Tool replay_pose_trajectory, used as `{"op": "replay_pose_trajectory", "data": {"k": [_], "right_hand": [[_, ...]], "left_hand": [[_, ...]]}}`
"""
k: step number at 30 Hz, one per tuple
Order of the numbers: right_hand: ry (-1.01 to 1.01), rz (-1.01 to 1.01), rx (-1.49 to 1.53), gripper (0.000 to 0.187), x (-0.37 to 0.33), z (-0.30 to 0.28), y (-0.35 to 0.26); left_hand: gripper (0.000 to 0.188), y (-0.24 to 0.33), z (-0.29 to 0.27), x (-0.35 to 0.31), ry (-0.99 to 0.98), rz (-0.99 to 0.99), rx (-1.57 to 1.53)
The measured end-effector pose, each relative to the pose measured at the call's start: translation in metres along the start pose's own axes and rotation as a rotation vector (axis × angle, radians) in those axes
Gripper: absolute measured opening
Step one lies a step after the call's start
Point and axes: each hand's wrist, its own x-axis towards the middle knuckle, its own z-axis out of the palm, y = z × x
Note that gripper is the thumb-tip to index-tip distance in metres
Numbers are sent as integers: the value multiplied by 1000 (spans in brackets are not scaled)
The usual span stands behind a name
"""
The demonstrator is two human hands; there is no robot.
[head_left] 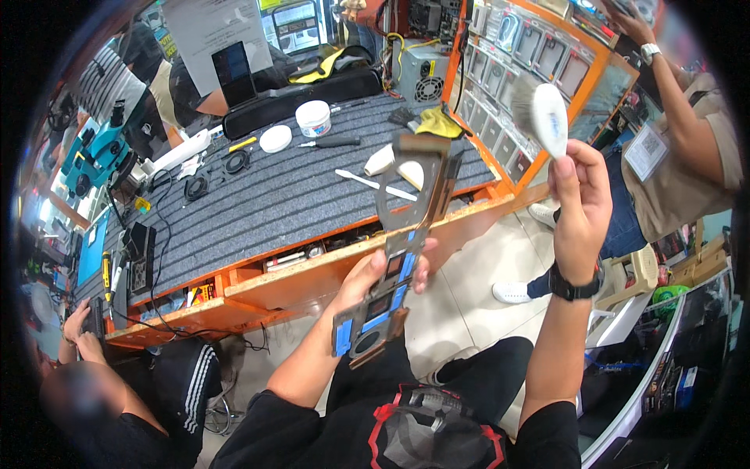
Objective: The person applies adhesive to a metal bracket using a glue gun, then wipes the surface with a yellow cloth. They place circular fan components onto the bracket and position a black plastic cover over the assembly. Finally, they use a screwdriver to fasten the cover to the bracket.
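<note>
Your left hand was closed around the lower middle of a long, flat laptop frame panel, thumb on the near face and fingers wrapped behind. The panel stood tilted, its upper end pointing toward 1 o'clock and its lower end, with blue strips and a round speaker grille, toward 7 o'clock. It was held in the air in front of the workbench, clear of the ribbed grey mat.

Your right hand was raised at 3 o'clock of the panel and gripped the white handle of a soft brush, bristles pointing toward 10 o'clock. The brush was near the panel's upper end but apart from it. A black watch sat on that wrist.

On the mat, at 11 o'clock of the panel, lay a white tub, a round white lid and a black-handled screwdriver. A second person stood at 3 o'clock beside the display case. A third person's hands rested at the bench's edge at 9 o'clock.
</note>
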Motion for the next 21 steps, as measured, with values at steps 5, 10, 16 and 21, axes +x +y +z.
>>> {"op": "replay_pose_trajectory", "data": {"k": [5,10,16,21], "right_hand": [[-262,97,95,41,-14,7,-49],[-307,137,-10,37,-35,3,-61],[-511,21,-132,36,-43,26,-58],[-558,-28,-37,39,-55,33,-63]], "left_hand": [[107,27,-13,-31,29,37,418],[110,36,-40,-61,155,279,817],[106,47,-53,-81,144,293,993],[105,44,-61,-88,171,318,1047]]}}
